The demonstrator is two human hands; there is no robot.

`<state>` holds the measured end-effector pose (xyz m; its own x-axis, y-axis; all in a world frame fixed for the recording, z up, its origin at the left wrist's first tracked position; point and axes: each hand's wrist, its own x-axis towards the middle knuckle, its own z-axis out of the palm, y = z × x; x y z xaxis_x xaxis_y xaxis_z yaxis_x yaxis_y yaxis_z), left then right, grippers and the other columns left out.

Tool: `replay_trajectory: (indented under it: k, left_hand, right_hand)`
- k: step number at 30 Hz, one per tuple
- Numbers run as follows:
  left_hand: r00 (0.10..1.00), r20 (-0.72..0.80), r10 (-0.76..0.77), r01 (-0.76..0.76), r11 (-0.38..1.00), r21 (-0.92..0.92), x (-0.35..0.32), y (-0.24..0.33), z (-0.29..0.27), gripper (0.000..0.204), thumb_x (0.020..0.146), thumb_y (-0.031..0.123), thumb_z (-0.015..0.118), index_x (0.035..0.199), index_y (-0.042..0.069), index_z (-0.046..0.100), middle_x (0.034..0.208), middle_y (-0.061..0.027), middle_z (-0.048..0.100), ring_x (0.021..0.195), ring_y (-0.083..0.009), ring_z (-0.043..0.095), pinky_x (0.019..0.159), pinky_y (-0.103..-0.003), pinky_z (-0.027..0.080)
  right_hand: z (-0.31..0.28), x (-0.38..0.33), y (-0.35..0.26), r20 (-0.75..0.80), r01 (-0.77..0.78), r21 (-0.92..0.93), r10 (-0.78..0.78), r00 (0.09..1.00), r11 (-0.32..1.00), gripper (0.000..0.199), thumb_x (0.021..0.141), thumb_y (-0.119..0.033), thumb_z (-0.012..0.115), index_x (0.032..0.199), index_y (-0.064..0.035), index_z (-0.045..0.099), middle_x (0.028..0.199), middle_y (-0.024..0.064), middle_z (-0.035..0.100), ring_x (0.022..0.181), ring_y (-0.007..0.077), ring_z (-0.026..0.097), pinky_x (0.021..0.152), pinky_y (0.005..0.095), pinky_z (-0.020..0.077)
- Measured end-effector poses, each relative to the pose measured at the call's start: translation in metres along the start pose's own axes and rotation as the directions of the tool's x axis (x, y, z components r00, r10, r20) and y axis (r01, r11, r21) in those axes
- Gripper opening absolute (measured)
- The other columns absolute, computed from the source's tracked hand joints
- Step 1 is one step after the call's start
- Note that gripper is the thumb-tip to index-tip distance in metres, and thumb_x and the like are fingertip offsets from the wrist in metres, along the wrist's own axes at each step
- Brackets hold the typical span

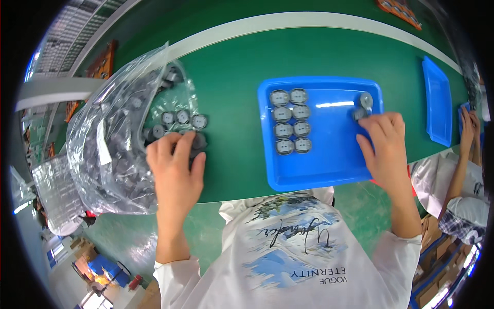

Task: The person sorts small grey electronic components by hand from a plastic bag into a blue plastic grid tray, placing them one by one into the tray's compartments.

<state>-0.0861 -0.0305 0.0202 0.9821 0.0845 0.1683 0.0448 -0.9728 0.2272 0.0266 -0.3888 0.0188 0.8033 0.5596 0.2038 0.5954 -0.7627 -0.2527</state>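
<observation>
Small grey round plastic parts (182,117) lie at the mouth of a clear plastic bag (110,149), which holds many more. My left hand (175,162) reaches over this pile, thumb and fingers apart, with its fingertips against the parts. What lies under those fingers is partly hidden. In the blue tray (319,184), two columns of grey parts (283,130) stand along the left side. My right hand (385,147) is over the tray's right side, thumb spread from the fingers. Its fingertips touch a blurred grey part (358,114), just below another grey part (366,99).
A second blue tray (437,103) lies farther right on the green table (226,67). At the right edge, another person's hands (468,126) are at the table. A pale rail (288,19) curves along the far side. Boxes (85,252) stand on the floor at lower left.
</observation>
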Motion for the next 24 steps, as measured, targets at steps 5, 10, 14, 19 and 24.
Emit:
replay_trajectory:
  k: [5, 10, 14, 19, 24]
  left_hand:
    - [1.0, -0.015, 0.022, -0.023, 0.998, -0.06, -0.007, 0.005, 0.002, 0.033, 0.074, 0.006, 0.075, 0.107, 0.007, 0.069, 0.104, -0.0102, 0.058, 0.102, -0.0338, 0.052, 0.088, -0.046, 0.042]
    - [0.997, -0.08, 0.023, -0.036, 0.986, -0.163, -0.012, 0.005, 0.016, 0.032, 0.067, 0.008, 0.076, 0.098, 0.008, 0.068, 0.106, -0.0108, 0.058, 0.105, -0.0352, 0.052, 0.091, -0.049, 0.042]
    - [0.965, -0.244, 0.095, -0.174, 0.929, -0.327, -0.022, 0.029, 0.027, 0.028, 0.07, 0.009, 0.073, 0.096, 0.003, 0.065, 0.094, -0.0096, 0.055, 0.094, -0.0305, 0.052, 0.084, -0.042, 0.043]
    - [0.948, -0.317, -0.021, -0.081, 0.949, -0.304, -0.025, 0.026, 0.054, 0.021, 0.071, 0.01, 0.072, 0.089, 0.004, 0.064, 0.087, -0.009, 0.054, 0.088, -0.0287, 0.051, 0.077, -0.041, 0.042]
    - [0.912, -0.401, -0.087, -0.015, 0.97, -0.244, -0.011, 0.012, 0.058, 0.012, 0.076, 0.017, 0.067, 0.076, 0.006, 0.063, 0.08, -0.011, 0.056, 0.087, -0.0294, 0.053, 0.08, -0.042, 0.042]
  right_hand:
    - [0.0, -0.007, -0.015, 0.151, 0.187, 0.158, -0.211, 0.966, 0.97, 0.027, 0.074, -0.001, 0.076, 0.1, -0.0032, 0.067, 0.099, 0.0131, 0.06, 0.101, 0.0355, 0.055, 0.089, 0.0453, 0.0464]
    - [0.004, 0.002, -0.021, 0.064, 0.041, 0.176, -0.053, 0.997, 0.983, 0.025, 0.079, 0.003, 0.072, 0.102, -0.0004, 0.064, 0.12, 0.0168, 0.055, 0.111, 0.0364, 0.056, 0.097, 0.0438, 0.0455]
    - [0.01, 0.005, -0.006, 0.104, 0.205, 0.104, -0.215, 0.971, 0.973, 0.021, 0.082, 0.002, 0.07, 0.102, -0.0004, 0.063, 0.119, 0.0167, 0.057, 0.11, 0.0359, 0.057, 0.096, 0.043, 0.0468]
    - [0.016, 0.012, 0.012, 0.2, 0.147, 0.173, -0.181, 0.963, 0.974, 0.018, 0.085, 0.002, 0.068, 0.102, 0.0002, 0.061, 0.115, 0.0162, 0.06, 0.107, 0.0366, 0.059, 0.097, 0.0421, 0.0459]
    - [0.008, 0.008, 0.001, 0.036, 0.214, 0.039, -0.215, 0.976, 0.976, 0.027, 0.086, 0.001, 0.068, 0.113, -0.0009, 0.065, 0.115, 0.0169, 0.06, 0.108, 0.0375, 0.058, 0.097, 0.0427, 0.0454]
